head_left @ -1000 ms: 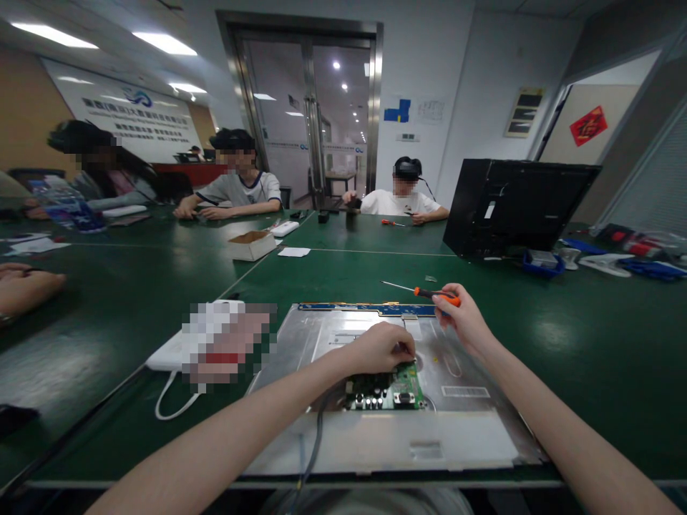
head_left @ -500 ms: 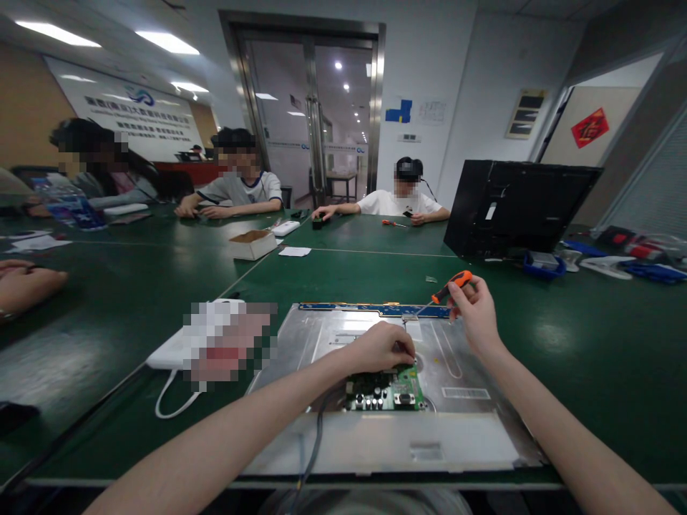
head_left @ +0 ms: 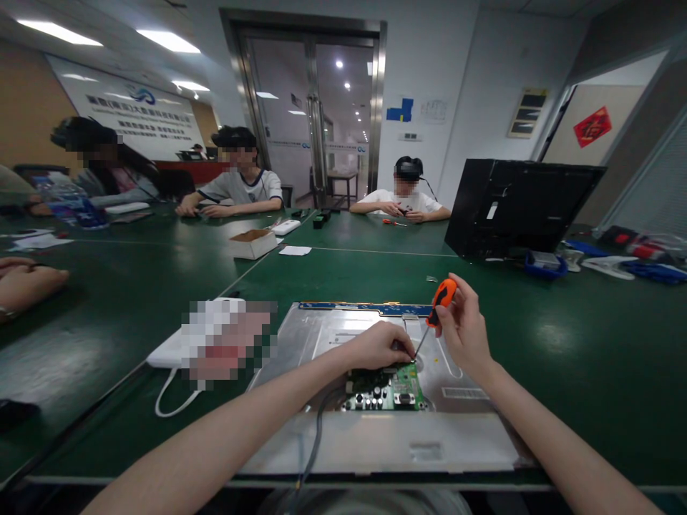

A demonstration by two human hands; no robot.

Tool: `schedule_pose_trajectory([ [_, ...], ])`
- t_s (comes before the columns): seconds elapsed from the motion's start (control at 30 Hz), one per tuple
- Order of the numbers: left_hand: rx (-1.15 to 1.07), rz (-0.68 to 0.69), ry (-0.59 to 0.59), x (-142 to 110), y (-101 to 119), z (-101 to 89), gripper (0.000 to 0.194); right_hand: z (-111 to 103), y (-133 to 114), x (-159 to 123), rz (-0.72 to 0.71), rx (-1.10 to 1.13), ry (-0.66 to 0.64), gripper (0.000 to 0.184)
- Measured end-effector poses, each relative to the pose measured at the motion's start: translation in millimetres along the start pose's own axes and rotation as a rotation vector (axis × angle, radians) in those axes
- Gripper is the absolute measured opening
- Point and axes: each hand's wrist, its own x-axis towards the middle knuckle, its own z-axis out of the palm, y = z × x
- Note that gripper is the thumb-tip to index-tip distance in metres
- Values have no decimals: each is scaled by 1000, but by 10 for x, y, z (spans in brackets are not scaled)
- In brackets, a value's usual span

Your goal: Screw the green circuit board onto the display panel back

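A silvery metal display panel lies flat in front of me, with a blue circuit strip along its far edge. On its middle sits a green circuit board, its far side partly covered by my left hand. Those fingers are pinched together at the board's upper right corner; whatever they hold is hidden. My right hand grips an orange and black screwdriver, tilted, its tip down beside my left fingertips at that corner. A grey cable runs from the board toward me.
At the left lie a white power bank-like device and a white cable. A black monitor stands at the back right near a blue tray. An open box sits further back. Several people sit around the green table.
My right hand has brought the screwdriver down and tilted it steeper, its tip moving from near the blue strip to the board's corner. My left hand stays put. The person opposite has drawn both hands together.
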Motion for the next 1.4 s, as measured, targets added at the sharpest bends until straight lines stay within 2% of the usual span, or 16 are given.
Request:
schedule_pose_trajectory([
  [0.33,30,9,-4,5,-4,-3,12,16,35,-19,-81,-35,-106,44],
  [0.57,14,0,0,5,15,-2,12,25,25,-2,-181,-67,-50,49],
  [0.7,1,-15,-3,1,30,-2,12,11,-14,16,-236,-74,-66,48],
  [0.9,14,-9,-1,-1,36,-7,13,2,-77,27,-233,-53,-145,53],
  [1.27,22,-2,6,-10,30,-5,10,21,-39,4,-196,-128,-76,57],
  [1.4,12,-2,4,-12,43,-11,12,7,-64,15,-230,-106,-105,56],
])
